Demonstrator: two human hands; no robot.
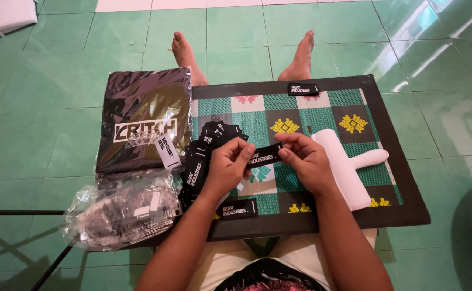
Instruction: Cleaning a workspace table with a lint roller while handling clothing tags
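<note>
A small black rectangular tag with white print [264, 157] is held between both hands over the patterned board [387, 124]. My left hand [228, 164] pinches its left end; my right hand [304, 160] pinches its right end. Several more black tags [206, 145] lie fanned in a pile just left of my left hand. One more black tag [238, 209] lies flat near the board's front edge, and another [302, 89] rests at the far edge.
A white T-shaped tool [346, 164] lies on the board by my right hand. A dark garment in a clear bag [141, 118] sits at the left, a crumpled plastic bag of tags [120, 213] in front of it. My bare feet [184, 54] rest on green tiles.
</note>
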